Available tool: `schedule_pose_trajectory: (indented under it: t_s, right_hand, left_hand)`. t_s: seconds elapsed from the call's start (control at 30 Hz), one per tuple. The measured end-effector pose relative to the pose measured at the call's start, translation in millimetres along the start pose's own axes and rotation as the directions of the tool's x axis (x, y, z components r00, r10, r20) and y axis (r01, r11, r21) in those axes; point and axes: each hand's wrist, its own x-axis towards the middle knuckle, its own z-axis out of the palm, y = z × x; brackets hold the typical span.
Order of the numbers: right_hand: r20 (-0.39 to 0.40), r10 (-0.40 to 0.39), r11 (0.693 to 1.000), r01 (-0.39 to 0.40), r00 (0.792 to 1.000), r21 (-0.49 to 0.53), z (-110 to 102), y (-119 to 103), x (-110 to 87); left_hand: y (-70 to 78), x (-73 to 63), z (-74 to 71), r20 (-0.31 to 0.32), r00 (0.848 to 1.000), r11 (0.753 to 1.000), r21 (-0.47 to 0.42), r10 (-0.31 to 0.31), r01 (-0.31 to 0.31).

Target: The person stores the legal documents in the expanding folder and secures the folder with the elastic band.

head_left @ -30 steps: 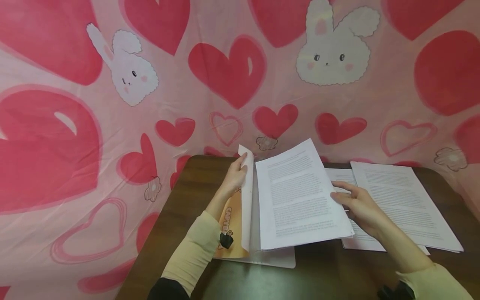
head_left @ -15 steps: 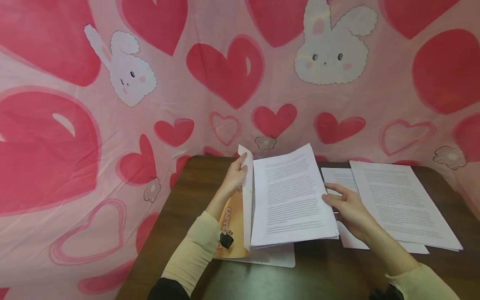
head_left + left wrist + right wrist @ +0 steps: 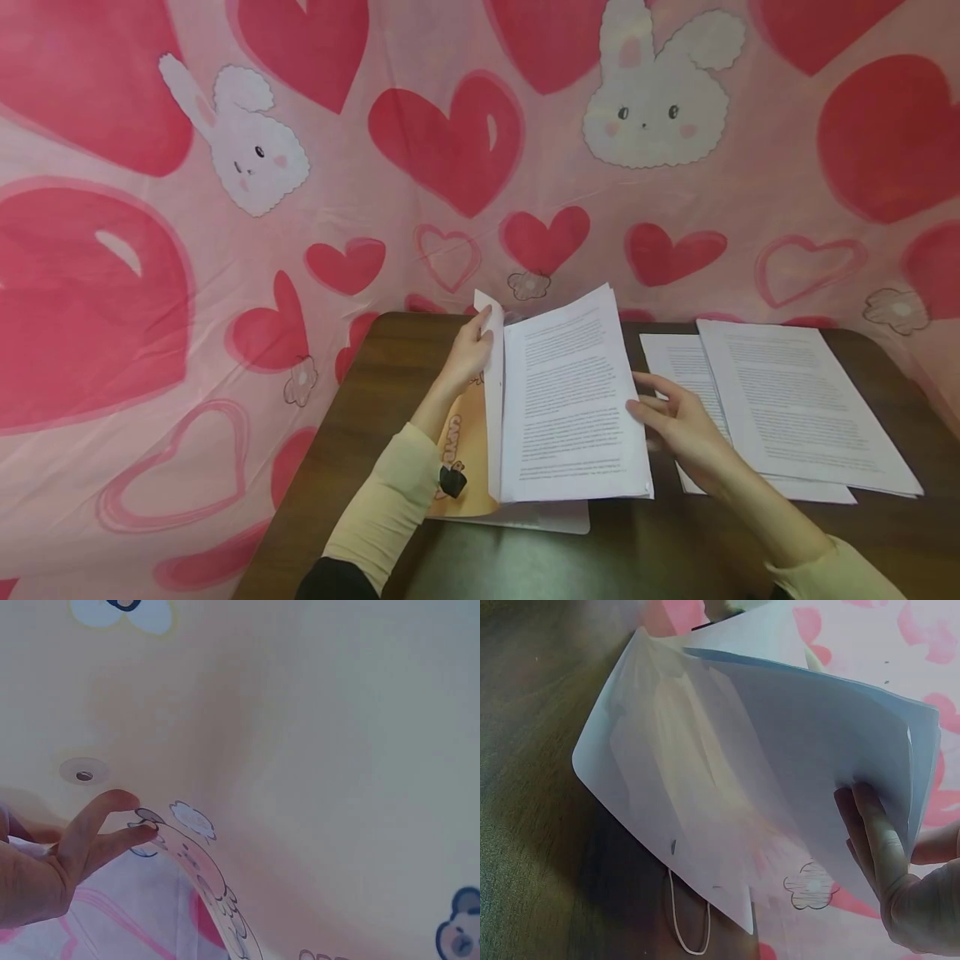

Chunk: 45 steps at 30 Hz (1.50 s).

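My left hand pinches the upper edge of the raised cover of a folder, orange with cartoon print and lettering. In the left wrist view, the thumb and fingers grip that edge beside a printed animal face. A stack of printed sheets stands tilted against the cover's inner side, over the folder. At its right edge my right hand holds it between thumb and fingers. The right wrist view shows the sheets' back beside the folder's translucent pockets; how far the sheets sit inside is unclear.
More printed sheets lie in overlapping piles on the right of the dark wooden table. An elastic loop hangs from the folder's edge. A pink cloth with hearts and rabbits hangs behind the table.
My right hand has moved left with the stack of sheets, bringing it close against the raised cover. More of the sheets on the right shows now. The left hand keeps its hold.
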Motion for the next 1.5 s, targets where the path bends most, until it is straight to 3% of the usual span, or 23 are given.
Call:
schedule_pose_trajectory:
  t_s: [0.53,0.97,1.5]
  right_hand:
    - [0.02,0.003,0.999,-0.004,1.0,0.049,19.5,2.0,8.7]
    - [0.042,-0.011,1.0,0.01,0.999,0.018,30.6,3.0,17.2]
    - [0.016,0.006,1.0,-0.006,1.0,0.007,50.6,6.9,33.3]
  left_hand:
    - [1.3,-1.5,1.5,-0.016,1.0,1.0,0.019,-0.011,0.012]
    - [2.0,-3.0,3.1,-0.001,1.0,1.0,0.014,-0.019,0.019]
    - [5.9,-2.4,5.9,-0.009,1.0,1.0,0.001,-0.028,0.028]
